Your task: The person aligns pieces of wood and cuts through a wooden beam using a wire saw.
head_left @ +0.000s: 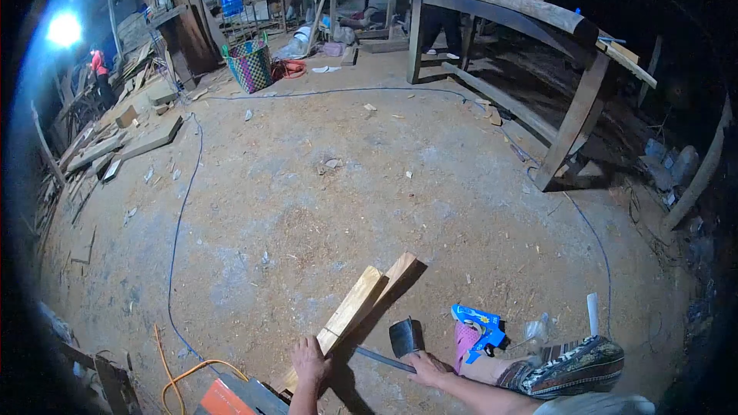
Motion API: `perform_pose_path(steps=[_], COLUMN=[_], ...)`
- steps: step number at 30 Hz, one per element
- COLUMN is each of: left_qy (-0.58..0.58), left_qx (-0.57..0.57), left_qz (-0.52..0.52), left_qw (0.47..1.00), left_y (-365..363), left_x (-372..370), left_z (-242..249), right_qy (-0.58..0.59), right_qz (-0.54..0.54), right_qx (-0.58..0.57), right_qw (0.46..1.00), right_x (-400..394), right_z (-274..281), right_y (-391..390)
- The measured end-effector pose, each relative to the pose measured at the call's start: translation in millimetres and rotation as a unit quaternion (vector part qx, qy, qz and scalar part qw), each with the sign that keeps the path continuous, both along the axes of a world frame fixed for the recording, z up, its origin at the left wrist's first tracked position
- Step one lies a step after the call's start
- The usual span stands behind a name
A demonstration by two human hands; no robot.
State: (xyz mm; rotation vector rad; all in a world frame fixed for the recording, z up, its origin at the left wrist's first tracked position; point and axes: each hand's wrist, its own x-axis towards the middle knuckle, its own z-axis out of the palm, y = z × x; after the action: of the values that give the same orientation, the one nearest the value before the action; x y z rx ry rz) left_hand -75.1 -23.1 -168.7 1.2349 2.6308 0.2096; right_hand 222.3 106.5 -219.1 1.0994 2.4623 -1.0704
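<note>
My left hand [310, 361] is wrapped over a pale squared wooden beam [355, 300] that slants up and to the right, with a dark line across it near my fingers. A second length of wood [400, 273] lies beside it, its far end sticking out further. My right hand [427, 370] is closed at the near end of a flat grey bar [384, 358] whose other end points toward the beam. Just beyond these fingers lies a dark, blade-like block [403, 336]. To the right, a blue cut-out piece [478, 326] lies by my foot and a pink sandal [463, 340].
An orange-and-grey box [238, 396] and an orange cord [171, 378] sit at lower left. A blue cable [178, 223] loops across the dirt floor. A heavy wooden bench [507, 4] stands at back right, a woven basket [250, 66] further left. People stand in the background.
</note>
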Motion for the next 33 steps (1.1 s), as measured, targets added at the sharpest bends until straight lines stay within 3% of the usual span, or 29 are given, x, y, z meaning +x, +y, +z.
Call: perform_pose_path(steps=[5,10,14,17,21,23,25,29,33], left_qy=[0.003,0.011,-0.007,-0.011,-0.015,-0.014,-0.016,-0.032,-0.044], left_qx=[-0.024,0.001,0.026,0.017,0.011,0.019,0.025,0.029,0.029], left_qz=[-0.017,0.004,0.008,0.012,0.004,-0.005,0.001,0.002,0.007], left_qw=[1.0,1.0,1.0,1.0,1.0,1.0,1.0,0.999,0.999], left_y=[5,3,-1,-1,-5,-6,-7,-9,-10], left_x=[5,5,4,3,-1,-2,-2,-4,-3], left_z=[24,28,25,28,24,25,25,23,23], right_qy=[-0.026,-0.196,-0.162,-0.149,-0.205,-0.287,-0.297,-0.295,-0.275], right_qz=[0.031,0.079,0.048,0.097,0.078,0.195,0.17,0.08,0.121], right_qx=[0.011,0.071,0.04,0.054,0.002,0.019,0.022,0.026,0.045], right_qw=[0.999,0.975,0.985,0.983,0.976,0.938,0.939,0.952,0.953], right_x=[6,12,24,37,14,1,26,30,36], right_z=[5,24,-4,-38,34,61,18,10,5], right_y=[5,6,2,1,1,2,2,-7,-9])
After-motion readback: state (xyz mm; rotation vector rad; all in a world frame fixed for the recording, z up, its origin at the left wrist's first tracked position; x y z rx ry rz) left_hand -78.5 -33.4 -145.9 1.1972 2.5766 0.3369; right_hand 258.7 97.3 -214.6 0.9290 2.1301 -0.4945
